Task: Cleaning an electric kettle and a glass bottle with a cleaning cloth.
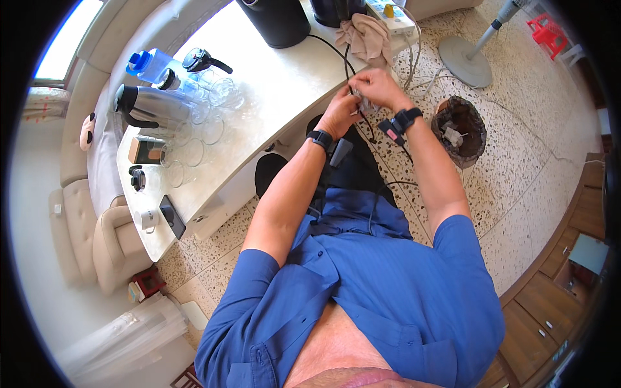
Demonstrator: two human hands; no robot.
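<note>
My left hand and my right hand are close together just off the table's near edge. Both have curled fingers on a small crumpled piece of translucent plastic, partly hidden by the fingers. A black cable runs down past the hands, and its lower end hangs over the floor. Whether the fingers also grip this cable is unclear. Above my right hand, a crumpled beige cloth lies at the table's corner. Each wrist wears a black strap with a small device.
The pale table carries drinking glasses, a steel jug, a blue-capped plastic pitcher, a phone, a white mug, a black appliance and a power strip. A lined bin and fan base stand right.
</note>
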